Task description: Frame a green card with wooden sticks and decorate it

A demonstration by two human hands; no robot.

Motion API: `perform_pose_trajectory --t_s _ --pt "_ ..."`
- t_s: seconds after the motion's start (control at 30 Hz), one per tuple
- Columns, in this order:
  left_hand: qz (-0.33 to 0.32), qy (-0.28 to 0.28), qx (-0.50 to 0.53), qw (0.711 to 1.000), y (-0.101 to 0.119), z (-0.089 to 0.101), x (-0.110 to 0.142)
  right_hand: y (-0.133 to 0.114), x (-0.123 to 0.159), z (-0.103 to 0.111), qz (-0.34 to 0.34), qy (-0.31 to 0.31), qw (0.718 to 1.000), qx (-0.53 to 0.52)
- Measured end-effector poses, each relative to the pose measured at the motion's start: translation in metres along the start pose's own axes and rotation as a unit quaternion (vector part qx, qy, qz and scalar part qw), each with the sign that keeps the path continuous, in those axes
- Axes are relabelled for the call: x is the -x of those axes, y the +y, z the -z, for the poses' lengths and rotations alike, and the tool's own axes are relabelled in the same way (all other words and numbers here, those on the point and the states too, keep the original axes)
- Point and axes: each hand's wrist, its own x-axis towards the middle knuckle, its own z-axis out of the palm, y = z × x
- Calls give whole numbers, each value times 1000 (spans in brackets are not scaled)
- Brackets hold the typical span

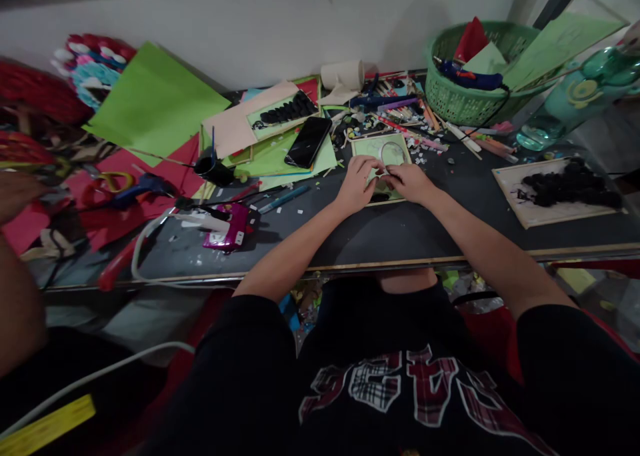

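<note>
A small framed green panel (364, 148) lies on the dark tabletop in front of me, with a pale round outline (393, 153) on its upper right and something black near its lower edge. Over this panel, my left hand (361, 184) has its thumb and fingers drawn together. My right hand (409, 181) meets it from the other side, its fingertips pinched and almost touching the left ones. Whatever sits between the fingertips is too small and covered to name.
Behind lie a phone (308, 142), another framed panel (285, 113) with black pieces, and markers (410, 133). A green basket (460, 103), water bottle (565, 106) and third panel (535, 209) stand right. Left are a power strip (235, 228), glue gun (145, 188) and another person's arm (17, 296).
</note>
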Motion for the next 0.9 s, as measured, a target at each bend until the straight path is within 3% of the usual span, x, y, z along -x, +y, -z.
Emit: perform_pose_trajectory --t_s 0.1,0.3,0.5,0.67,0.8,0.9 --pt "6 -6 8 1000 0 0 0 -1 -1 -1 -5 6 1000 -19" --pt "2 39 -37 999 -1 2 -1 1 -1 -1 -34 28 998 -50" --pt "-36 26 -91 995 3 2 0 3 0 3 28 49 998 -1" --pt "-54 72 -64 994 8 6 -1 -4 -1 1 34 40 997 61" --pt "-42 42 -38 998 18 14 -4 -15 2 5 90 42 992 82" --pt "-56 35 -59 996 26 16 -5 -17 3 8 83 61 992 70"
